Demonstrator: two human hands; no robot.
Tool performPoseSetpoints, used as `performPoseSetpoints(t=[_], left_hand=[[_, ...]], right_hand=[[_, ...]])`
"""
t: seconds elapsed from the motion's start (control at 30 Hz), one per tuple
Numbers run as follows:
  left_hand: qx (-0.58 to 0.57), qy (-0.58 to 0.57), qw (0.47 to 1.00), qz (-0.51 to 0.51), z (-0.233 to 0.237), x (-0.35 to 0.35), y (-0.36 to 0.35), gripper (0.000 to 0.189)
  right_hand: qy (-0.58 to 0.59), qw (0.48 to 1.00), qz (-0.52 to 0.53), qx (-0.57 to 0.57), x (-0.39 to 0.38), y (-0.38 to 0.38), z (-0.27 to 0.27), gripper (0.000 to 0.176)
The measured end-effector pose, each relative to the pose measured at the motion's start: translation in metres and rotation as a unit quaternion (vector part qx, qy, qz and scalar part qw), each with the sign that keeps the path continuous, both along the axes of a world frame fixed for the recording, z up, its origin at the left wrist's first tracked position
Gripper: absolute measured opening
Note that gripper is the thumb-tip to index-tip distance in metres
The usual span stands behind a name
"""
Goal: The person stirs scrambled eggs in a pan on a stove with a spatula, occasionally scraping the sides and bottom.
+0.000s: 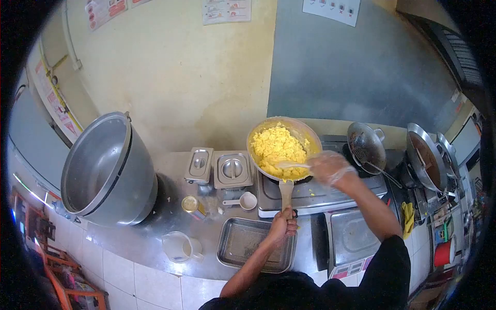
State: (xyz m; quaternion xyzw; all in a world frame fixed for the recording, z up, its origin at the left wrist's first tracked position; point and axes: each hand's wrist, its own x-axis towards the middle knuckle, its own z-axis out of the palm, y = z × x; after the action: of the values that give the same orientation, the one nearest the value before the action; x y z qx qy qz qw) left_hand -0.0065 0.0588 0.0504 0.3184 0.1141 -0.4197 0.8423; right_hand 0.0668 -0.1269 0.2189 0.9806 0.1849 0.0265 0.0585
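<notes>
A frying pan (311, 135) on the stove is heaped with yellow scrambled eggs (279, 147). My left hand (282, 228) is closed around the pan's pale handle (286, 195), which points toward me. My right hand (329, 168), in a clear plastic glove, grips a pale spatula (290, 164) at the pan's right side. The spatula's blade rests among the eggs near the pan's front edge. Below the pan lies the silver gas stove (336, 195).
A big aluminium pot (144, 191) stands at the left. Two lidded steel containers (232, 170), a white measuring cup (248, 200), a can (193, 205), a clear jug (181, 247) and a metal tray (238, 264) share the counter. Right are a scale (355, 237) and a wok (368, 135).
</notes>
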Motion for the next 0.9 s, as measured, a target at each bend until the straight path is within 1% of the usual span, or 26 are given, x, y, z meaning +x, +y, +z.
performPoseSetpoints(t=[0.03, 0.13, 0.2, 0.27, 0.3, 0.33, 0.37, 0.4, 0.43, 0.53, 0.57, 0.63, 0.67, 0.7, 0.8, 0.83, 0.9], left_hand=[[0.002, 0.001, 1.0, 0.001, 0.002, 0.0, 0.001, 0.033], [-0.001, -0.011, 1.0, -0.002, 0.011, 0.004, -0.002, 0.033], [-0.011, -0.029, 0.999, -0.009, 0.003, 0.01, -0.012, 0.033], [-0.009, -0.033, 0.999, 0.035, -0.017, 0.017, -0.026, 0.032], [-0.013, -0.043, 0.997, 0.06, -0.015, 0.023, -0.031, 0.031], [0.0, -0.033, 0.999, 0.042, -0.011, 0.02, -0.031, 0.032], [0.015, -0.023, 0.999, 0.023, -0.001, 0.001, -0.022, 0.033], [0.033, -0.005, 0.999, 0.004, 0.008, -0.018, -0.016, 0.035], [0.022, 0.035, 0.999, -0.012, 0.018, -0.027, -0.016, 0.035], [-0.018, -0.024, 0.999, 0.017, -0.011, -0.011, -0.031, 0.035], [0.013, -0.037, 0.999, 0.027, -0.014, 0.0, -0.033, 0.035], [-0.017, -0.016, 1.0, 0.011, -0.017, -0.015, -0.027, 0.035], [-0.034, -0.018, 0.999, 0.003, -0.01, -0.013, -0.024, 0.035], [-0.005, -0.001, 1.0, -0.018, 0.015, -0.023, -0.02, 0.035], [0.014, -0.009, 1.0, -0.018, 0.009, -0.028, -0.023, 0.032], [0.012, -0.02, 1.0, -0.005, 0.008, -0.025, -0.025, 0.033], [0.013, -0.023, 1.0, -0.001, 0.008, -0.026, -0.025, 0.034]], right_hand=[[-0.009, 1.0, -0.001, 0.007, -0.009, -0.008, 0.016, 0.016], [0.028, 0.996, -0.085, -0.023, -0.027, -0.015, 0.049, 0.015], [0.013, 0.995, -0.098, 0.0, -0.023, -0.031, 0.036, 0.015], [0.008, 0.993, -0.116, 0.022, -0.016, -0.045, 0.015, 0.016], [0.009, 0.992, -0.125, 0.021, -0.023, -0.041, 0.017, 0.017], [-0.003, 0.991, -0.13, 0.016, -0.026, -0.037, 0.027, 0.017], [-0.014, 0.991, -0.136, 0.013, -0.025, -0.035, 0.037, 0.018], [-0.013, 0.991, -0.134, 0.013, -0.023, -0.038, 0.044, 0.018], [-0.006, 0.991, -0.131, 0.014, -0.023, -0.041, 0.046, 0.018], [0.004, 0.993, -0.117, 0.02, -0.026, -0.043, 0.034, 0.018], [-0.005, 0.993, -0.113, 0.022, -0.027, -0.044, 0.031, 0.018], [0.009, 0.995, -0.097, 0.007, -0.04, -0.043, 0.027, 0.019], [0.005, 0.996, -0.088, -0.001, -0.038, -0.045, 0.031, 0.02], [0.025, 0.996, -0.089, -0.008, -0.034, -0.045, 0.034, 0.019], [0.127, 0.988, -0.085, -0.022, -0.035, -0.031, 0.017, 0.019], [0.125, 0.989, -0.081, -0.001, -0.034, -0.023, 0.012, 0.017], [0.086, 0.993, -0.078, 0.014, -0.027, -0.015, -0.011, 0.019]])
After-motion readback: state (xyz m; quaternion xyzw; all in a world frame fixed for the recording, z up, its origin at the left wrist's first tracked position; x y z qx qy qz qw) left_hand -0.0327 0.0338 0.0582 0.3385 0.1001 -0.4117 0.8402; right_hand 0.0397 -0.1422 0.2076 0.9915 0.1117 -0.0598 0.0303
